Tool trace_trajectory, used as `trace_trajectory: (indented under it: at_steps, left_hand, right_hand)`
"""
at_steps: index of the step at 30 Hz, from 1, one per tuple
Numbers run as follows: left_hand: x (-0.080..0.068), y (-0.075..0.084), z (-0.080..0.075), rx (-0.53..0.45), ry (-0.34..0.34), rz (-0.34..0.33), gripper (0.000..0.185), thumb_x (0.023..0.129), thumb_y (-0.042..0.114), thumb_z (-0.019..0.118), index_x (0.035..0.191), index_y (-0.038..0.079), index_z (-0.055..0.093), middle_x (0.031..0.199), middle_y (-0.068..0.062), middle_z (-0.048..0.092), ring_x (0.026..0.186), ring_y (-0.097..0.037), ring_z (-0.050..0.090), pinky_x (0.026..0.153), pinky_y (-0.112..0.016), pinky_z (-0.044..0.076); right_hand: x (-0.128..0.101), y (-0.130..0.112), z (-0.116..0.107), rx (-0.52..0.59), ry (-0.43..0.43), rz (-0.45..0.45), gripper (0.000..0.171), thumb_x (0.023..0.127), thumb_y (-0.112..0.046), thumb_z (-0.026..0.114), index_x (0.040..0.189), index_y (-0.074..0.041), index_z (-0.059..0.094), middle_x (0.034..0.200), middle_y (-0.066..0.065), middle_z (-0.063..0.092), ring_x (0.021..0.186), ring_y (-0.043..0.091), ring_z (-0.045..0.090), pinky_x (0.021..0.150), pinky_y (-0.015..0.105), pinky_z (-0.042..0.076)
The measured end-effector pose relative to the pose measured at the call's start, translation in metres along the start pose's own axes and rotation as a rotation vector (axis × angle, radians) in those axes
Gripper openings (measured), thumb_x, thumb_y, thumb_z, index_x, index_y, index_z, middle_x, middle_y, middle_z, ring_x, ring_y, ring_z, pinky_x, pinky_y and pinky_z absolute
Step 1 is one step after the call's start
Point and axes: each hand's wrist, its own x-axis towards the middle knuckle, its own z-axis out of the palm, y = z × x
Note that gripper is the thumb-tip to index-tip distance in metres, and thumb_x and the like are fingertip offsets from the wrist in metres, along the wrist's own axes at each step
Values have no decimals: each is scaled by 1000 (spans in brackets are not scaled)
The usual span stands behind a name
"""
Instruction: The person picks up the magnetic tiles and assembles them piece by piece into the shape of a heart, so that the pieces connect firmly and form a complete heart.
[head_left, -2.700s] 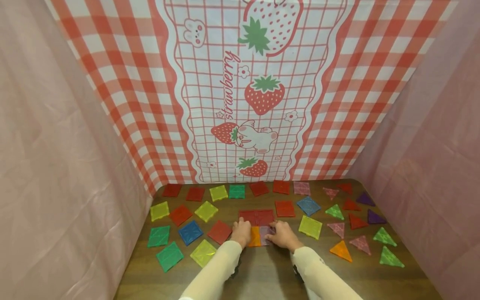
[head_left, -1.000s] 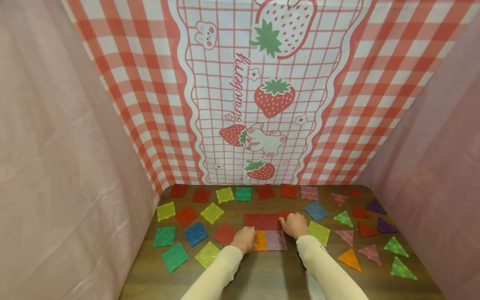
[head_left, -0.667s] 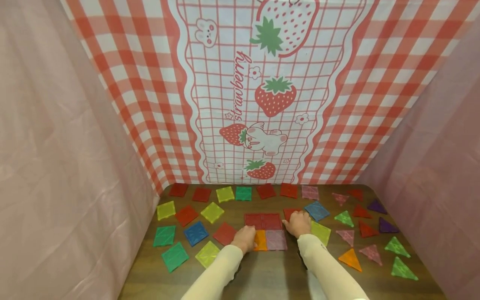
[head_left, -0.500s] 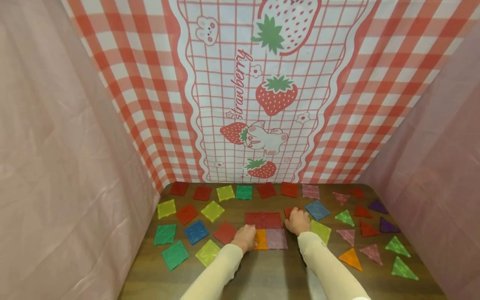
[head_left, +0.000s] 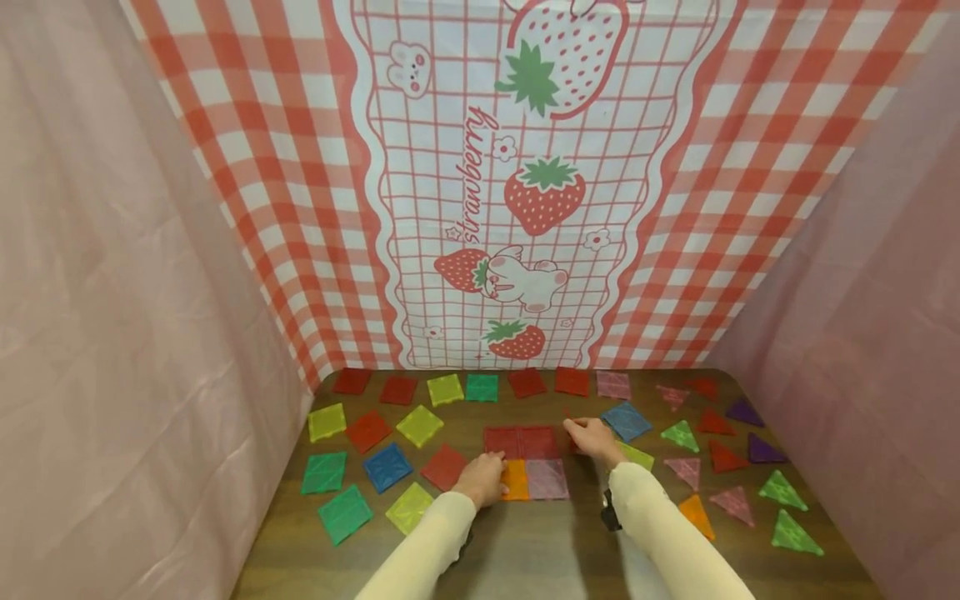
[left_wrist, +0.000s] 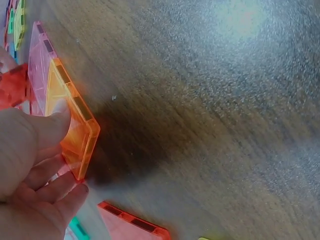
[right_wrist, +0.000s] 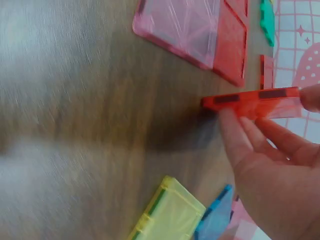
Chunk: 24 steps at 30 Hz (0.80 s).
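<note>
In the head view my left hand [head_left: 480, 481] is at the left side of an orange square magnetic tile [head_left: 516, 481]. Its thumb lies on the tile's face and the fingers reach along the edge in the left wrist view. A pink square tile [head_left: 547, 479] adjoins the orange one, with two dark red square tiles [head_left: 537, 442] along their far side. To the right, my right hand [head_left: 595, 440] pinches a red square magnetic tile [right_wrist: 252, 101] between thumb and fingers. That tile is tilted above the table in the right wrist view, mostly hidden from the head view.
Loose square tiles, such as a green one [head_left: 345, 514] and a blue one [head_left: 387, 467], lie at the left and back. A yellow tile [head_left: 637, 457] and a blue tile [head_left: 626, 421] are beside my right hand. Several triangles [head_left: 726, 457] lie at the right.
My right hand left the pink tile, reached the loose red tile to the right and now holds it, tilted. My left hand stays at the orange tile.
</note>
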Motion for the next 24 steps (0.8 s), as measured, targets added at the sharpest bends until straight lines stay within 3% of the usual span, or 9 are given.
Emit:
trace_trajectory:
  at_steps: [3,5,16,20,24]
  left_hand:
    - [-1,-1,1,-6,1,14,43,81,27,73,120,10,66,136,-3,55,124,-24,52,101,-33,44]
    - [-1,-2,2,-13,6,23,43,81,26,73,120,9,65,136,-4,55,123,-24,53,101,-32,43]
    - [-8,-8,1,18,35,105,40,84,28,71,119,10,65,132,-7,57,118,-24,56,98,-32,46]
    - [-12,-14,-6,56,93,111,28,84,24,70,109,10,69,116,-6,63,104,-23,60,90,-32,50]
    - [-15,-25,-14,12,149,59,14,84,17,68,96,9,70,96,-6,61,87,-22,61,77,-32,53]
  right_hand:
    - [-1,0,8,153,-39,21,46,93,-28,48,125,4,57,115,22,62,100,30,64,79,36,56]
    - [-1,0,12,155,-46,7,46,93,-27,48,125,4,57,119,23,61,100,29,64,77,36,57]
    - [-6,-5,13,36,-37,-22,53,97,-32,41,130,9,49,128,29,53,101,33,63,71,35,57]
    - [-6,-6,12,-13,-16,-34,54,95,-34,50,129,8,50,123,28,57,88,27,67,69,34,57]
    - [-5,-7,11,-127,22,-75,50,90,-29,57,124,7,55,111,25,64,79,25,68,71,37,55]
